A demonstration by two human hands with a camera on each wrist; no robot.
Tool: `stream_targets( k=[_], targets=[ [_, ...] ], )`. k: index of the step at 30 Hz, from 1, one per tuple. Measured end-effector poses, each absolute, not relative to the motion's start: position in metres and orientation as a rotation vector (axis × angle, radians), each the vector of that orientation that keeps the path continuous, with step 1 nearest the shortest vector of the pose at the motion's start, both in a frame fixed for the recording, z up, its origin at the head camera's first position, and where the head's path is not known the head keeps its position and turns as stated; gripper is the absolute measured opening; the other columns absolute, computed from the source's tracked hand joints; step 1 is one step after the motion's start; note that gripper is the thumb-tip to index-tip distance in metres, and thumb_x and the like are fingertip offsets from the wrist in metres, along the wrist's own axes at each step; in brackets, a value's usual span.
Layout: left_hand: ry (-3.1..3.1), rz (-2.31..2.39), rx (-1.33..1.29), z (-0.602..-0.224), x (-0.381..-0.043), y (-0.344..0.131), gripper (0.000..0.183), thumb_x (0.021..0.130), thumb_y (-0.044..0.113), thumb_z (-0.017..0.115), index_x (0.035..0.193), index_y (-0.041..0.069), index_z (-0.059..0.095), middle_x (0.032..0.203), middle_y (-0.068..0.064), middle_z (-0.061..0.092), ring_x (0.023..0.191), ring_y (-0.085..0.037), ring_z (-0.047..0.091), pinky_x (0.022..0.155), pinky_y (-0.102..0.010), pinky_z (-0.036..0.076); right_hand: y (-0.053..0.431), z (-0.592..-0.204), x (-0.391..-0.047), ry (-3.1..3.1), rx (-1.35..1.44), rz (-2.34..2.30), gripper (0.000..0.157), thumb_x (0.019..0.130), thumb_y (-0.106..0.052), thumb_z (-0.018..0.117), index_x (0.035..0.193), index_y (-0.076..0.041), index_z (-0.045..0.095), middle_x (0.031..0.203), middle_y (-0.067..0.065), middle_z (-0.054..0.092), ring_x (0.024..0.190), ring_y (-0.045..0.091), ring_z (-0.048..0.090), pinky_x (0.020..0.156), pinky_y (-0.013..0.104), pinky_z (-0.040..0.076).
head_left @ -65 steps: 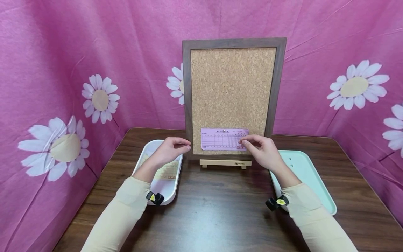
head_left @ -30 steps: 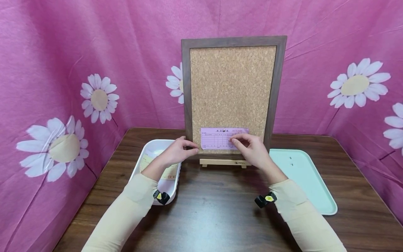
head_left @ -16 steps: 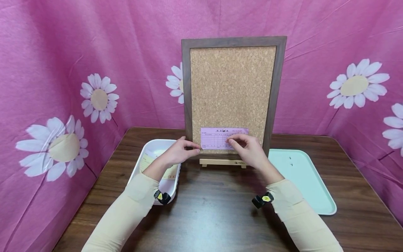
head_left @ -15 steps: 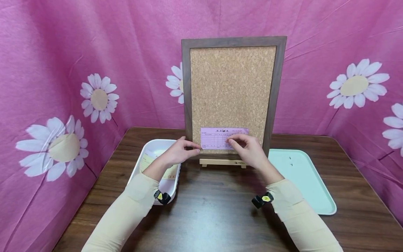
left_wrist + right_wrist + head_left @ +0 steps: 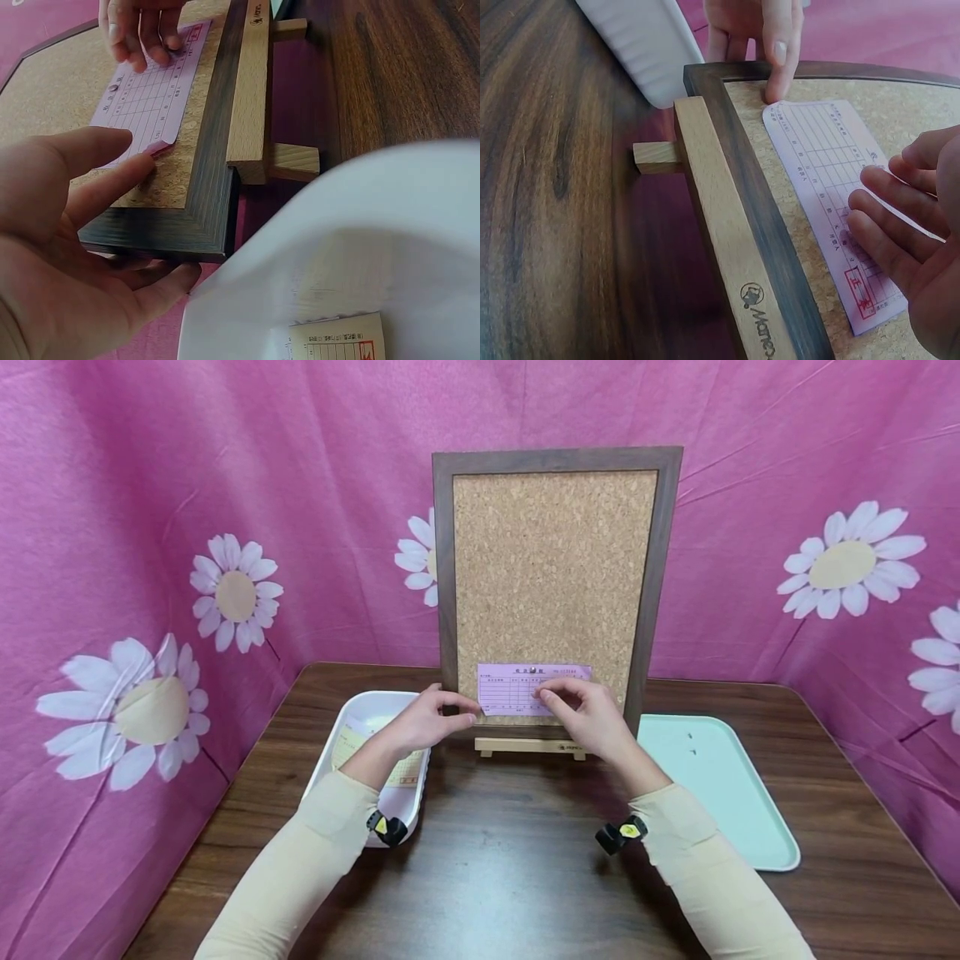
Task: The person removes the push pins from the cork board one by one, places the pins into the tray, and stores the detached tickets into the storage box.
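A purple printed slip (image 5: pixel 510 692) lies flat on the lower part of the framed cork board (image 5: pixel 555 568), which leans on a small wooden stand (image 5: pixel 525 746). A small shiny pin (image 5: pixel 533 670) sits at the slip's top middle. My right hand (image 5: pixel 592 718) rests its loosely bent fingertips on the slip's right half. At the slip's lower left corner, my left hand (image 5: pixel 427 722) touches with two extended fingertips, and that corner (image 5: pixel 161 148) curls up slightly. In the left wrist view its other fingers (image 5: pixel 169 281) reach past the frame's outer edge.
A white plastic bin (image 5: pixel 367 702) with yellowish printed slips (image 5: pixel 405 768) stands left of the board, under my left forearm. To the right lies a mint green tray (image 5: pixel 750 810) with small dark bits on it. A pink flowered cloth (image 5: pixel 337 485) hangs behind the table.
My right hand has slid left across the slip from its right edge toward the middle. My left hand has moved right, from the frame's edge to the slip's corner.
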State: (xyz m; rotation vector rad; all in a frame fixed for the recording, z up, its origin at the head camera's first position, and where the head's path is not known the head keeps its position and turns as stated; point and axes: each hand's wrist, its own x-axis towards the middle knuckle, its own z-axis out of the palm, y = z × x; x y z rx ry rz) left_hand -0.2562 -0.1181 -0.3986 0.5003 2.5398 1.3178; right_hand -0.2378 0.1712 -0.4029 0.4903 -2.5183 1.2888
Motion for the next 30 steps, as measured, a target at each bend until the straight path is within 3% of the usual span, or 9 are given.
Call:
stream_targets(
  k=[6, 13, 20, 26, 30],
  targets=[
    [2.475, 1.401, 0.437, -0.3988, -0.2589, -0.1182, 0.026, 0.102, 0.022, 0.072, 0.124, 0.012, 0.08, 0.146, -0.02, 0.056, 0.14, -0.039, 0.045, 0.119, -0.061, 0.038, 0.1695, -0.4014, -0.2405, -2.522, 0.506, 1.309, 0.015, 0.104, -0.01, 0.07, 0.111, -0.004, 0.082, 0.111, 0.015, 0.081, 0.086, 0.017, 0.066, 0.072, 0.018, 0.051],
    [2.49, 1.407, 0.434, -0.3997, -0.2607, -0.1172, 0.026, 0.102, 0.02, 0.072, 0.125, 0.01, 0.081, 0.139, -0.02, 0.057, 0.132, -0.035, 0.048, 0.113, -0.052, 0.042, 0.1698, -0.3998, -0.2394, -2.544, 0.496, 1.338, 0.017, 0.107, -0.012, 0.067, 0.113, -0.005, 0.081, 0.114, 0.016, 0.08, 0.09, 0.017, 0.066, 0.075, 0.018, 0.052],
    [2.515, 1.41, 0.459, -0.4023, -0.2623, -0.1147, 0.024, 0.101, 0.019, 0.073, 0.121, 0.009, 0.082, 0.142, -0.024, 0.055, 0.14, -0.041, 0.046, 0.121, -0.061, 0.037, 0.169, -0.3991, -0.2408, -2.543, 0.478, 1.343, 0.017, 0.106, -0.013, 0.069, 0.115, -0.005, 0.081, 0.115, 0.016, 0.08, 0.093, 0.019, 0.067, 0.077, 0.018, 0.052],
    [2.534, 1.441, 0.479, -0.4013, -0.263, -0.1126, 0.022, 0.099, 0.019, 0.074, 0.117, 0.007, 0.081, 0.157, -0.028, 0.052, 0.16, -0.048, 0.026, 0.13, -0.069, 0.021, 0.1678, -0.3978, -0.2417, -2.539, 0.463, 1.343, 0.019, 0.106, -0.014, 0.069, 0.117, -0.004, 0.08, 0.117, 0.017, 0.079, 0.093, 0.02, 0.067, 0.077, 0.019, 0.052],
    [2.561, 1.415, 0.481, -0.4003, -0.2637, -0.1101, 0.024, 0.1, 0.02, 0.073, 0.117, 0.006, 0.081, 0.158, -0.027, 0.054, 0.165, -0.051, 0.012, 0.132, -0.071, 0.012, 0.1671, -0.3979, -0.2434, -2.522, 0.437, 1.326, 0.018, 0.106, -0.013, 0.068, 0.117, -0.005, 0.08, 0.118, 0.015, 0.08, 0.096, 0.02, 0.067, 0.078, 0.018, 0.051]
  ],
)
